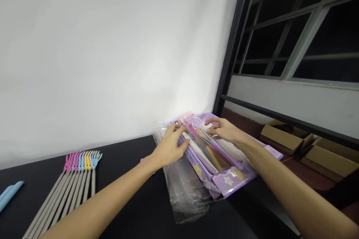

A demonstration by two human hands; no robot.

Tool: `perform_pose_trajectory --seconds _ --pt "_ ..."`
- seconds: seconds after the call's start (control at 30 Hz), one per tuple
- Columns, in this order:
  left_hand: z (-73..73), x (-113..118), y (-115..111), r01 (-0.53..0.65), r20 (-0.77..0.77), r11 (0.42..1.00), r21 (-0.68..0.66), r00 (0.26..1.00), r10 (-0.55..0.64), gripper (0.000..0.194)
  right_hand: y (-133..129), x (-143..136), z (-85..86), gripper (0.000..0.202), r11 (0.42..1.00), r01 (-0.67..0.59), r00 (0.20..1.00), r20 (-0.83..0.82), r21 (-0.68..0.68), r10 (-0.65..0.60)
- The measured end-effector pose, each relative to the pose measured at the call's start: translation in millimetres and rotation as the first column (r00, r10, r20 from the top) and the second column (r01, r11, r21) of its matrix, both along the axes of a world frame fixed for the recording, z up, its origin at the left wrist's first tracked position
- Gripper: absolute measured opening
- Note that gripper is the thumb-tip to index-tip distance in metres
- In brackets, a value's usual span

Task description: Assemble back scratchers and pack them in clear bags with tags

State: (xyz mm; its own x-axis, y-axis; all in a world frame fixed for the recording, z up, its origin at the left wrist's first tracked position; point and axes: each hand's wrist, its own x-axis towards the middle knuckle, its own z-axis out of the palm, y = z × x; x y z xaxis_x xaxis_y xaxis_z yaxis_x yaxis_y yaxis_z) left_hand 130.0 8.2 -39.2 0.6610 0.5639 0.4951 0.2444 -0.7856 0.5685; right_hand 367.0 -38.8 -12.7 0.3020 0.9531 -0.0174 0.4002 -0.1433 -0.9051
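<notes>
A purple printed package (224,185) with colourful long pieces inside lies tilted on the table's right part. My left hand (171,145) rests at its left side, fingers apart, thumb and fingertips by a white strip (196,150). Over the package's upper middle is my right hand (223,130), fingers bent and thumb drawn toward them; what lies between these fingertips is too small to make out. Clear plastic bags (185,190) lie under and left of the package. A small pink piece (142,160) is partly hidden behind my left forearm.
Several grey sticks with coloured hand-shaped ends (83,160) lie in a row at the left of the black table (123,164). Light blue pieces (9,194) lie at the far left. A white wall stands behind; open cardboard boxes (283,138) sit lower right, beyond a black frame (232,41).
</notes>
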Motion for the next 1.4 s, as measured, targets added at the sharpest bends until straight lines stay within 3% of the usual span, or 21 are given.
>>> perform_pose_trajectory --seconds 0.1,0.23,0.4,0.47,0.53,0.63,0.73,0.83,1.13,1.27,1.4 --pt "-8.4 7 4 -0.021 -0.037 0.999 0.045 0.999 0.023 0.024 7 -3 -12.1 0.030 0.998 0.039 0.999 -0.026 0.049 -0.038" --pt "-12.5 16 7 -0.043 -0.033 0.998 0.052 0.998 0.045 0.024 18 -5 -12.1 0.032 0.995 0.054 0.997 -0.054 0.089 -0.049" --pt "-12.9 15 7 -0.038 -0.024 0.998 0.053 0.999 0.040 0.024 17 -4 -16.5 0.030 0.999 -0.046 0.999 -0.005 -0.010 0.046" --pt "-12.4 12 7 -0.033 -0.032 0.998 0.055 0.999 0.035 0.026 8 -4 -17.2 0.026 0.992 -0.113 0.988 0.096 -0.055 0.118" --pt "-11.4 9 6 -0.027 -0.042 0.998 0.052 0.999 0.030 0.027 -2 -3 -14.5 0.020 0.984 -0.154 0.933 0.315 -0.090 0.175" --pt "-9.6 7 6 -0.028 -0.050 0.998 0.061 0.998 0.031 0.026 -14 -4 -7.0 0.013 0.988 -0.116 0.745 0.649 -0.106 0.157" --pt "-9.0 6 6 -0.050 -0.079 0.995 0.088 0.995 0.057 0.026 -20 -9 -1.8 0.021 0.990 -0.119 0.635 0.761 -0.072 0.131" --pt "-9.8 5 4 -0.051 -0.146 0.990 0.128 0.987 0.069 0.029 -18 -17 -1.4 0.030 0.983 -0.178 0.664 0.731 -0.051 0.158" --pt "-2.0 -18 7 0.055 -0.272 0.970 0.237 0.962 0.012 0.038 -6 -52 8.1 0.010 0.974 -0.215 0.776 0.618 0.076 0.123" --pt "9.0 -47 11 0.040 -0.285 0.974 0.222 0.958 0.025 0.033 -7 -77 16.5 0.013 0.943 -0.304 0.818 0.546 0.138 0.183" --pt "19.6 -92 5 0.021 -0.329 0.972 0.235 0.942 0.059 0.032 -12 -106 21.3 0.018 0.925 -0.319 0.820 0.550 0.205 0.161"
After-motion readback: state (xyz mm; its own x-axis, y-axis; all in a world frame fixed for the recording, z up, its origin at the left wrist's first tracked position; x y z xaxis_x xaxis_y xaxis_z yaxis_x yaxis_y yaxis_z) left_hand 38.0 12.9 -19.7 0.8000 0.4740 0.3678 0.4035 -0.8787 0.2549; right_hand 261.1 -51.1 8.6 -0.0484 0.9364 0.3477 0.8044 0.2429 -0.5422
